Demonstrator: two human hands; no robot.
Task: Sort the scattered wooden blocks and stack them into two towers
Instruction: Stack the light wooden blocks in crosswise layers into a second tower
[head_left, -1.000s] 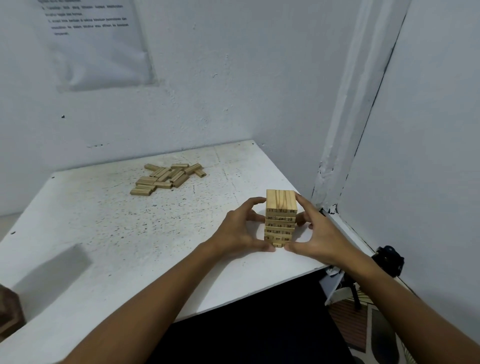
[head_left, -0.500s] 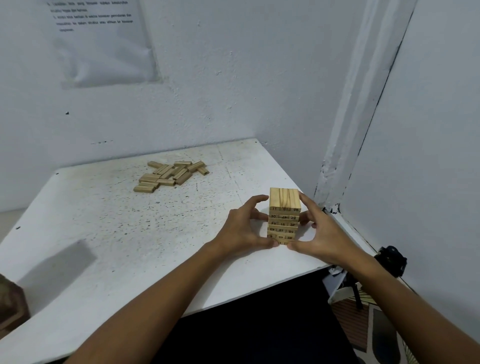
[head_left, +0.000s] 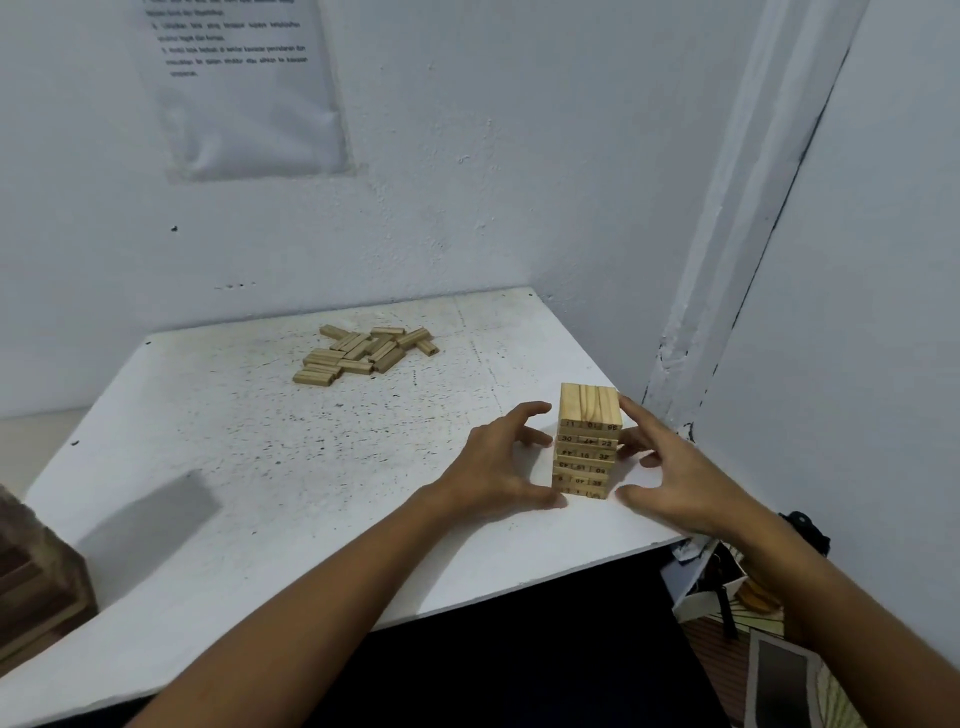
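A tower of numbered wooden blocks, several layers high, stands near the table's right front corner. My left hand cups its left side, with the thumb at the base and the curled fingertips just off the upper edge. My right hand curls round the right side. Its index finger touches the top right corner and its thumb lies close to the base. A loose pile of several blocks lies flat at the back of the table.
The white speckled table sits in a corner, with walls behind and to the right. A dark wooden object stands at the left front edge. Clutter lies on the floor beyond the table's right edge.
The tower stays in place. Both hands stay cupped round it, with the left fingertips and right thumb now slightly off the wood.
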